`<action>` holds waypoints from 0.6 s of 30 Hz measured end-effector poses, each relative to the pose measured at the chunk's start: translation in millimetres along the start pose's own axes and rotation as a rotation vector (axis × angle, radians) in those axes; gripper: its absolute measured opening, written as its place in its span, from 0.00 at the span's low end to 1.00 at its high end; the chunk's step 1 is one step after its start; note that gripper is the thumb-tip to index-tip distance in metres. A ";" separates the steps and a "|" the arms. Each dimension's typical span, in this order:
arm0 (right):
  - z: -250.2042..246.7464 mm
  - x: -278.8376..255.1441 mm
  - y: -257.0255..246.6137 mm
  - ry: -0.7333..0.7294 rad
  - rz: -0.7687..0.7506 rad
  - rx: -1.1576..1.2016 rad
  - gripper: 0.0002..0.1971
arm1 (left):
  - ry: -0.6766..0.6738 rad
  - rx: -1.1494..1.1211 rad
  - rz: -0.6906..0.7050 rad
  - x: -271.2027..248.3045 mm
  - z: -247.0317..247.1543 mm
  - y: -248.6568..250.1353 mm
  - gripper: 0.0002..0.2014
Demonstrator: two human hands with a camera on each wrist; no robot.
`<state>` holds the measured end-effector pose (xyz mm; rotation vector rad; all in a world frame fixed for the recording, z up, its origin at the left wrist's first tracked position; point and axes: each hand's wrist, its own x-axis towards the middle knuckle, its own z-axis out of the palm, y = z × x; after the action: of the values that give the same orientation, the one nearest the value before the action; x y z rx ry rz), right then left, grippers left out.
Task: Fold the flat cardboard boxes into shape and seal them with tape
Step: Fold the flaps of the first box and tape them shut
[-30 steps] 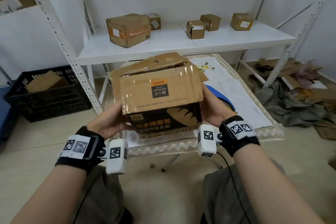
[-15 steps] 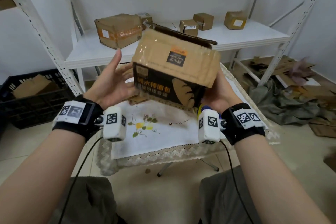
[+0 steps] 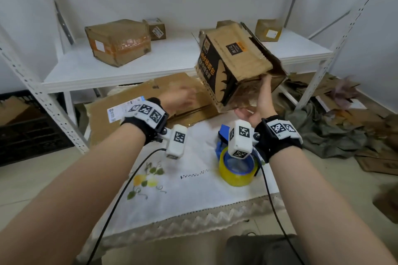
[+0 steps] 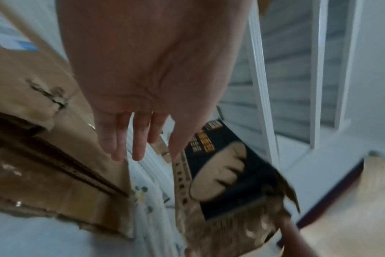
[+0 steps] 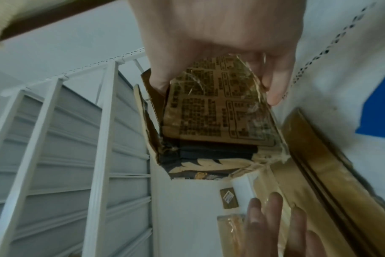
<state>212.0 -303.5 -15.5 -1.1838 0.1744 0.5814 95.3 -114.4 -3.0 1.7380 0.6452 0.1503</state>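
Tilted toward the shelf now, the box (image 3: 234, 64) sits in the right grip (image 3: 257, 105); left hand (image 3: 179, 99) splayed free.

Left arm: extended forward, forearm bare, black wristband with white marker tags. Left hand (image 3: 178, 99): palm down, fingers (image 4: 138, 139) straight and slightly spread, holding nothing; blurred in the head view.

Right arm: extended forward and raised, forearm bare, black wristband with white marker tags. Right hand (image 3: 258, 103): palm turned up, thumb and fingers (image 5: 275, 83) clasped on the lower edge of the box (image 3: 234, 64), which it carries alone, tilted. 2 wrist cameras, 1 per wrist, cables trailing back.
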 end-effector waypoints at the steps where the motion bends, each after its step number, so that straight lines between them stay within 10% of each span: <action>1: -0.1 8.6 -0.6 -0.001 0.008 -0.004 0.47 | -0.024 0.154 0.028 10.9 5.3 -1.0 0.20; 9: -26.1 117.0 9.6 0.105 0.051 -0.058 0.72 | -0.250 0.814 0.147 78.1 56.2 -5.5 0.31; 18: -31.2 112.8 18.0 0.180 -0.006 -0.062 0.73 | -0.310 1.330 0.188 112.5 76.8 -28.3 0.48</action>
<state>302.9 -289.5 -90.0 -1.2971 0.3072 0.4778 212.9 -121.2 -77.1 3.0053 0.3183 -0.5406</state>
